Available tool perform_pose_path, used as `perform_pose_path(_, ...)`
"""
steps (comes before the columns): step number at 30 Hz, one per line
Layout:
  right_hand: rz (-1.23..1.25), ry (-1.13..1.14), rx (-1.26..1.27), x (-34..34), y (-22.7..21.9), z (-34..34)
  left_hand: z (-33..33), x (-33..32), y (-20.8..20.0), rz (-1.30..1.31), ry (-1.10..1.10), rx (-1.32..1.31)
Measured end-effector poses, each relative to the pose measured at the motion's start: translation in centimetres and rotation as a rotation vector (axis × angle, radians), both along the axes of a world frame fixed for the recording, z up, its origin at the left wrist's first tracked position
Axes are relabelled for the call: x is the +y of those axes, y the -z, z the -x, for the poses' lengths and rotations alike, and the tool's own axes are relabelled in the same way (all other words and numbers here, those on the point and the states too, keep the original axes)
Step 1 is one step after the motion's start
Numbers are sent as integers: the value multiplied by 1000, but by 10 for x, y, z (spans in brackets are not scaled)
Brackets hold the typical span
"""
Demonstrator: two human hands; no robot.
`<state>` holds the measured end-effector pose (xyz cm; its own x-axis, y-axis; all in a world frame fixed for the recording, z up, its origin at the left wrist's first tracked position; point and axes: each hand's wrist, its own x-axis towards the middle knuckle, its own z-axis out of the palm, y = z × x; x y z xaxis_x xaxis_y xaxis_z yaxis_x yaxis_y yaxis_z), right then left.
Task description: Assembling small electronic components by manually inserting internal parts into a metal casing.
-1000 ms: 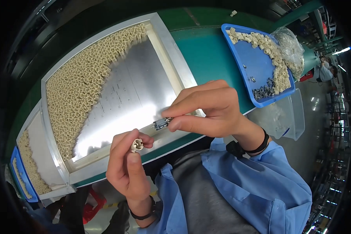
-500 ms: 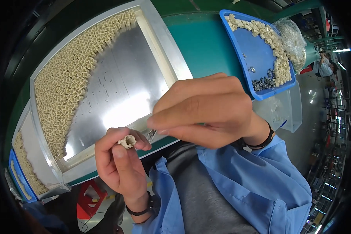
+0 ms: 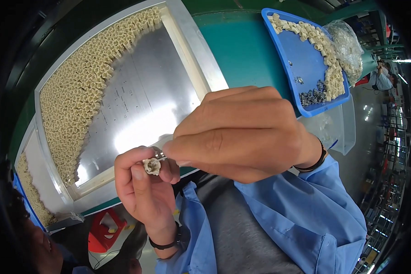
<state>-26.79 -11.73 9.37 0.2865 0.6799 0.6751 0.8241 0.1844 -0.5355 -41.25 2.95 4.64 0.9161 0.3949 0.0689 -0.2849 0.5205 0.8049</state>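
Cream socket piece pinched in the left hand, open end up

A few small dark marks show on the bare metal sheet, too small to read. The sheet lies inside a silver-framed tray, whose left side is packed with rows of cream pieces. Open room remains on the sheet's right part and on the green worktop between this tray and a blue tray holding cream pieces and dark metal bits.

The left thumb and fingers close around the socket piece, near the framed tray's lower edge. The right hand crosses above that edge, fingertips narrowed on a small metal part just beside the socket piece. A grey floor stretches beyond.
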Motion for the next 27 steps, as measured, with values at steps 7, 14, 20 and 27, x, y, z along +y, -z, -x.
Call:
perform_pose_path(7, 29, -11, -69, 4, 1, -5, -3, 1, 1, -23, -69, 33)
perform_pose_path(14, 83, -43, -66, 4, -5, -9, -5, -2, -3, -175, -176, 78)
perform_pose_path(20, 102, -87, 185, 6, -1, -8, -6, -1, 0, -128, -106, 27)
perform_pose_path(27, 93, -117, 335, 6, 1, -3, -9, -8, -7, -130, -110, 38)
